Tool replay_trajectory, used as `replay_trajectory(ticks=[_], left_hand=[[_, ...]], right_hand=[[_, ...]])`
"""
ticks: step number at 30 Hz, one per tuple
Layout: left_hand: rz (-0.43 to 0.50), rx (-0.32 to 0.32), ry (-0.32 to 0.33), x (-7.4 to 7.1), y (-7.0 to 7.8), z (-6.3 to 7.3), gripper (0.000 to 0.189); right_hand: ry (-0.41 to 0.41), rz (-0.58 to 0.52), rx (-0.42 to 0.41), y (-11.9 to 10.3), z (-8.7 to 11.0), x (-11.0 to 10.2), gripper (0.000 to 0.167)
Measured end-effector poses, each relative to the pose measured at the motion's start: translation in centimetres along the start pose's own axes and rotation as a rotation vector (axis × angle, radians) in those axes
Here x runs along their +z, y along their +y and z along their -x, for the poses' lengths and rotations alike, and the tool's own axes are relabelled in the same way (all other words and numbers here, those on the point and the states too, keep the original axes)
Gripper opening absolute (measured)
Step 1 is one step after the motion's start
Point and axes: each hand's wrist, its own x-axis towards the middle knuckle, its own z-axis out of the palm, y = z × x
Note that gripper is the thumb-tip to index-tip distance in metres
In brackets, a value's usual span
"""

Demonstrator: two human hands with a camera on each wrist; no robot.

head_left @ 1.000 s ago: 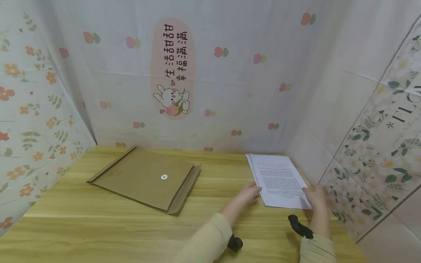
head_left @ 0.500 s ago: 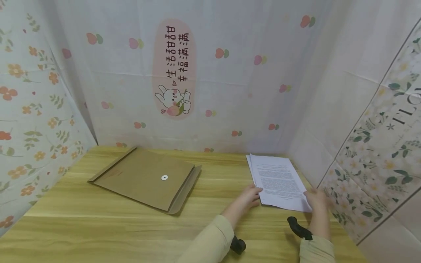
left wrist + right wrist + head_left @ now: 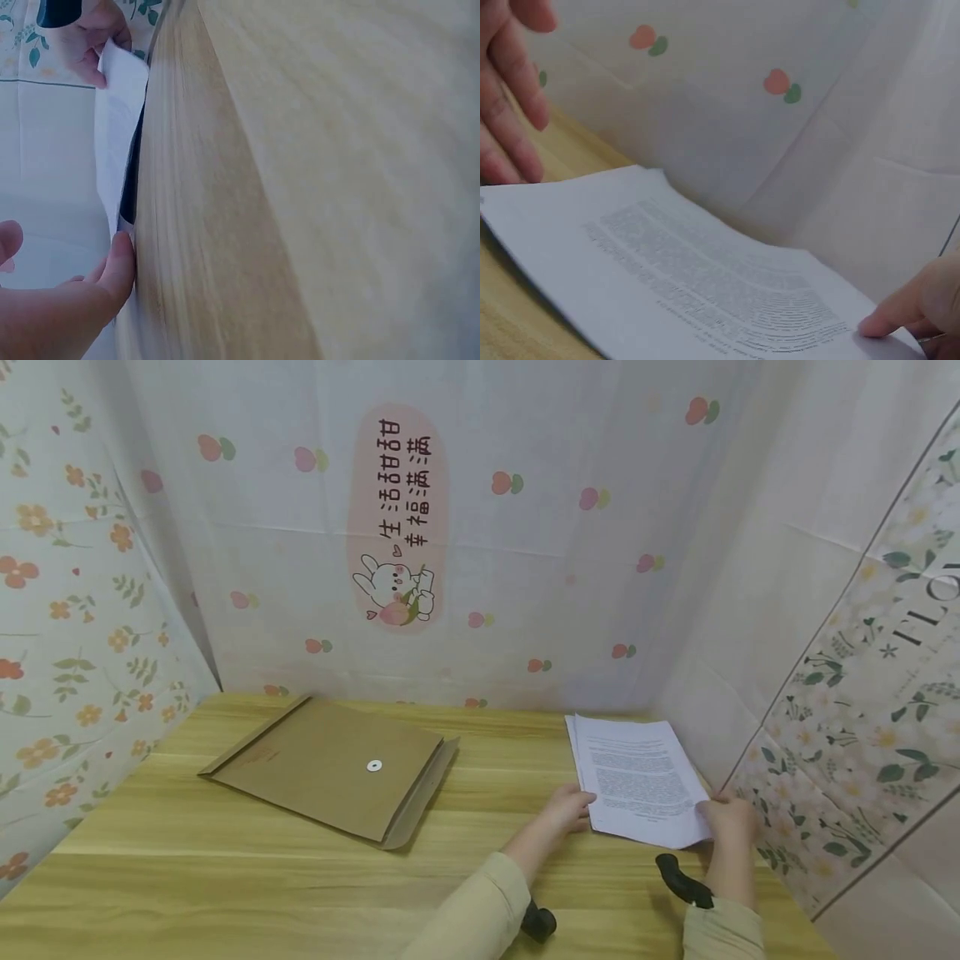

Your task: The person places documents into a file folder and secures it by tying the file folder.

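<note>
Printed sheets of paper (image 3: 637, 781) lie in a slightly uneven stack at the right of the table, their near edge raised a little. My right hand (image 3: 729, 820) pinches the near right corner, thumb on top and fingers underneath, as the right wrist view shows. At the left edge is my left hand (image 3: 567, 808); its extended fingers (image 3: 120, 266) touch the paper's side, and its thumb stands apart from the sheets. In the left wrist view, a dark gap shows beneath the lifted edge.
A brown kraft envelope (image 3: 330, 768) with a white round button lies at the left of the wooden table (image 3: 225, 877), its flap spread toward the right. Floral curtains (image 3: 480, 527) hang behind and at both sides. Black wrist-mounted pieces (image 3: 682, 881) sit near both cuffs.
The near right corner of the sheets has come up and the stack has shifted slightly toward me and to the right. My right hand has moved a little rightward; the envelope stays put.
</note>
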Motion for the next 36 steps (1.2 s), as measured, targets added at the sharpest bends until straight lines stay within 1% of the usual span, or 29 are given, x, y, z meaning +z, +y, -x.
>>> replay_trajectory(ticks=[4, 6, 10, 13, 15, 17, 19, 23, 25, 26, 27, 29, 34, 36], left_hand=[[-0.008, 0.010, 0.026, -0.2, -0.4, -0.3, 0.047], [-0.001, 0.010, 0.039, -0.3, -0.6, -0.6, 0.042], [0.006, 0.005, 0.041, -0.6, -0.7, -0.7, 0.027], [-0.032, 0.014, 0.046, -0.8, -0.7, -0.5, 0.019], [-0.056, 0.017, 0.055, -0.9, -0.6, -0.4, 0.018], [-0.063, 0.012, 0.066, -0.8, -0.5, -0.3, 0.023], [-0.041, -0.006, 0.082, -0.6, -0.3, -0.3, 0.033], [0.010, -0.046, 0.148, -0.2, 0.1, -0.3, 0.057], [0.022, -0.057, 0.178, -0.1, 0.1, -0.3, 0.064], [0.025, -0.059, 0.184, -0.1, 0.1, -0.3, 0.064], [0.027, -0.058, 0.183, -0.1, 0.0, -0.3, 0.063], [0.011, -0.052, 0.168, -0.2, -0.3, -0.2, 0.051], [-0.031, -0.030, 0.096, -0.4, -0.9, -0.1, 0.011], [-0.032, -0.016, 0.094, -0.5, -1.0, 0.0, 0.008]], right_hand=[[-0.049, 0.007, 0.045, -0.1, 0.3, -0.1, 0.058], [-0.085, 0.024, 0.050, -0.2, 0.3, -0.2, 0.059], [-0.152, 0.054, -0.009, -0.4, 0.1, -0.5, 0.060], [-0.199, 0.023, -0.062, -0.7, 0.1, -0.9, 0.060], [-0.224, -0.005, -0.085, -0.9, 0.1, -1.1, 0.061], [-0.244, -0.044, -0.097, -1.3, 0.1, -1.3, 0.061], [-0.261, -0.108, -0.088, -1.8, 0.1, -1.4, 0.061], [-0.288, -0.251, -0.077, -2.8, 0.5, -1.8, 0.062], [-0.294, -0.279, -0.088, -3.2, 0.6, -2.0, 0.062], [-0.297, -0.286, -0.092, -3.4, 0.7, -2.1, 0.062], [-0.304, -0.287, -0.099, -3.6, 0.8, -2.1, 0.062], [-0.324, -0.291, -0.114, -3.8, 0.8, -2.1, 0.062], [-0.359, -0.317, -0.122, -4.0, 0.8, -1.7, 0.059], [-0.364, -0.318, -0.117, -4.0, 0.7, -1.6, 0.059]])
